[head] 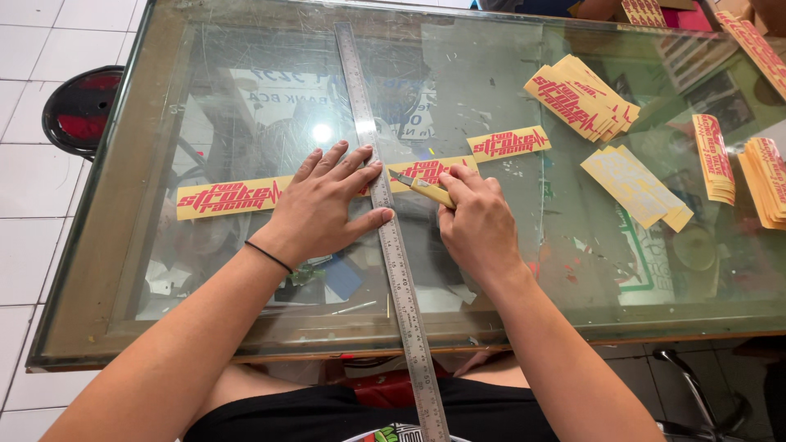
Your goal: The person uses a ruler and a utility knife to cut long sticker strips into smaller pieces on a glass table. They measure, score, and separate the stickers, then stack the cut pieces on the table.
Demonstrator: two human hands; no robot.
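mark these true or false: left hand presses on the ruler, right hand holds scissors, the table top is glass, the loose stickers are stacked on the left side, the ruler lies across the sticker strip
1. The left hand presses flat on the long steel ruler: true.
2. The right hand holds scissors: false, it holds a yellow utility knife.
3. The table top is glass: true.
4. The stacks of yellow stickers with red lettering lie on the left side: false, they lie on the right.
5. The ruler crosses the long yellow sticker strip: true.
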